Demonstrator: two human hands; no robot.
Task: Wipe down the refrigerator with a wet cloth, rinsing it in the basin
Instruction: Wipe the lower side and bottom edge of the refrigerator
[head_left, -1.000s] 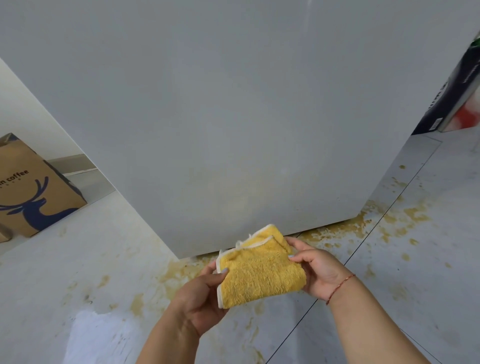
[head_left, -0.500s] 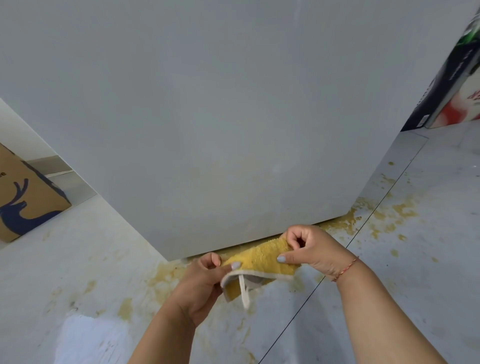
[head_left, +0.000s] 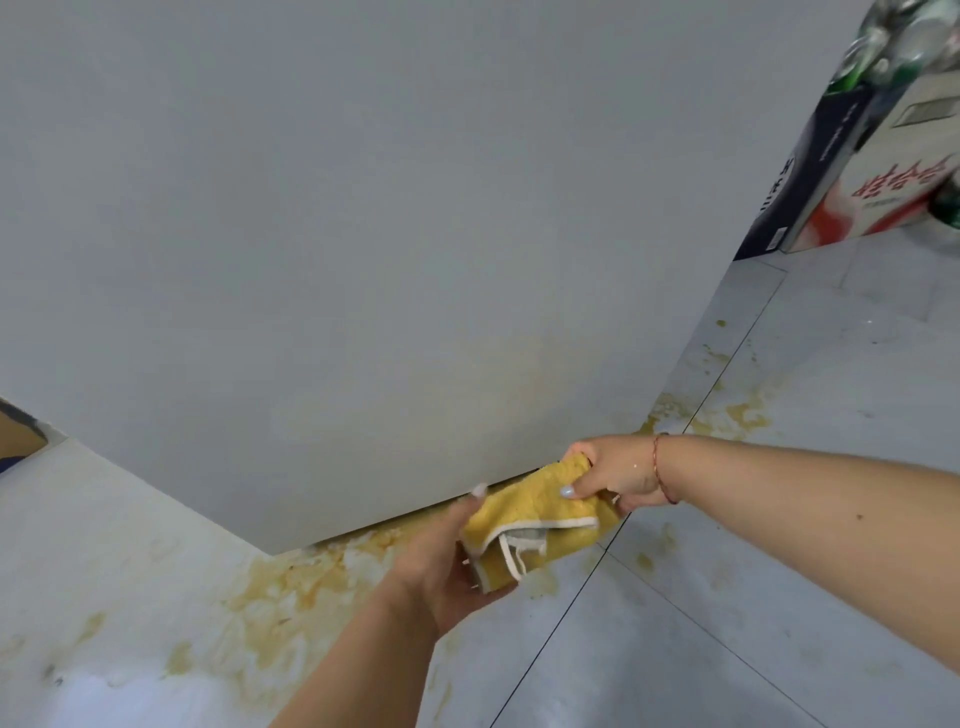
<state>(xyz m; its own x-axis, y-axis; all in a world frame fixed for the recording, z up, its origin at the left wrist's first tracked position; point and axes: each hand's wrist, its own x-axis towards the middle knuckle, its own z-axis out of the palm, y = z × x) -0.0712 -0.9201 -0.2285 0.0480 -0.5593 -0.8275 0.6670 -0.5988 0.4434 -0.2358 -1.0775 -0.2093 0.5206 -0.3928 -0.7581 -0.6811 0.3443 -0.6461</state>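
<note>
You hold the yellow cloth (head_left: 535, 525) low by the refrigerator (head_left: 363, 234)'s near bottom edge, left hand (head_left: 447, 566) cupping its folded end, right hand (head_left: 613, 470) pinching its far corner, likely refolding a fresh face for wiping.

You face a pale grey tiled floor (head_left: 779, 597) blotched with yellow-brown stains (head_left: 291, 587), printed cartons (head_left: 852, 171) stacked at the upper right.
</note>
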